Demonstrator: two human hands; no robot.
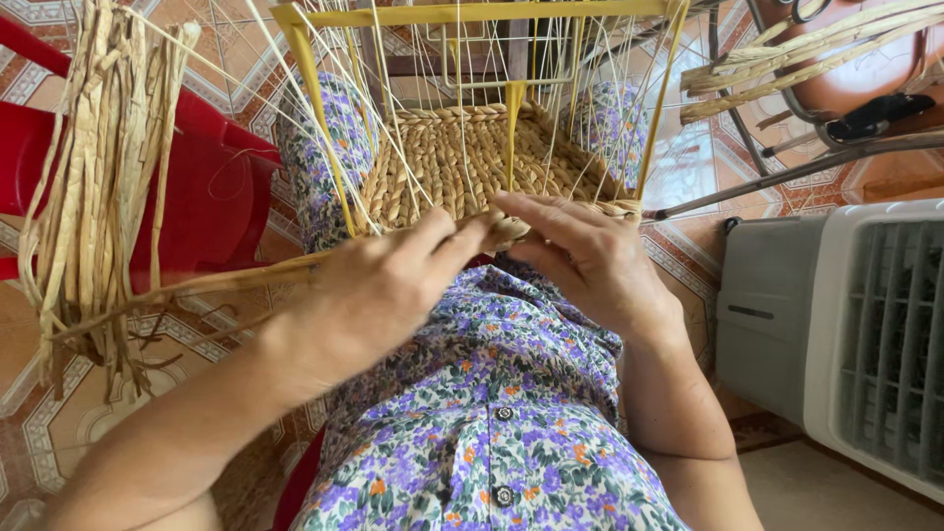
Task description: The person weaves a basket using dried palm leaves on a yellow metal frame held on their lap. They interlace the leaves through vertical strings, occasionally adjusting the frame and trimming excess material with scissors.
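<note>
A half-woven straw basket (462, 162) rests on my lap, built on a yellow wire frame (315, 88) with thin pale strings running up it. My left hand (379, 290) pinches a long dried straw strand (216, 283) at the basket's near edge; the strand trails off to the left. My right hand (590, 261) lies over the same near edge, fingers curled on the braided rim (511, 228) beside the left fingertips.
A bundle of dried straw (98, 147) hangs over a red plastic chair (211, 187) at left. More straw strands (806, 49) lie at upper right over a metal chair frame. A grey and white fan unit (846, 334) stands at right on the patterned tile floor.
</note>
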